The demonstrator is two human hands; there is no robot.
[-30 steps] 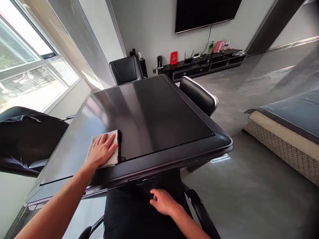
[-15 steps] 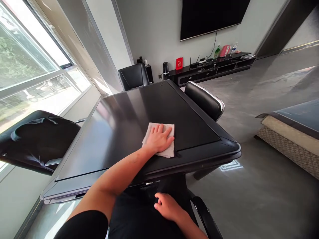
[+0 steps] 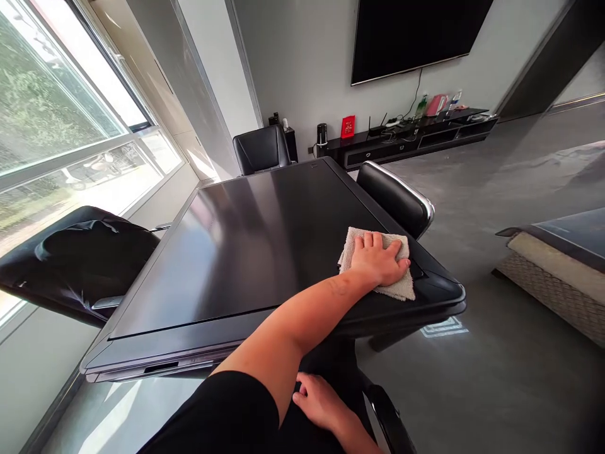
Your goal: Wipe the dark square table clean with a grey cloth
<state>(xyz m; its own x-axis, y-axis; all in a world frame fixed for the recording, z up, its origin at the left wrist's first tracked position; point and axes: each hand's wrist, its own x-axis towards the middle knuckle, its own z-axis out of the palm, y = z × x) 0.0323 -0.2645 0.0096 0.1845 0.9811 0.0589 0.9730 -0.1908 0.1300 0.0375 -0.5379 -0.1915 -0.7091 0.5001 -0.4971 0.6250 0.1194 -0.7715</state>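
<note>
My left hand (image 3: 378, 260) lies flat, fingers spread, pressing on a beige cloth (image 3: 399, 290). The folded cloth rests on the black table (image 3: 255, 252) by its near right corner. Glossy and dark, the tabletop reflects light from the window. Below the table's near edge, my right hand (image 3: 319, 400) stays close to my lap with its fingers loosely curled and the thumb apart from the index finger. I see nothing in it, and part of it is hidden by my left arm.
Black chairs stand at the left (image 3: 70, 265), the far end (image 3: 262, 150) and the right side (image 3: 394, 195) of the table. Against the wall runs a low black cabinet (image 3: 378, 151) under a television (image 3: 416, 38). A bed-like piece (image 3: 553, 271) is at the right.
My left hand has slid the cloth to the right across the tabletop, toward the near right corner. My right hand has stayed near my lap. The view has shifted slightly.
</note>
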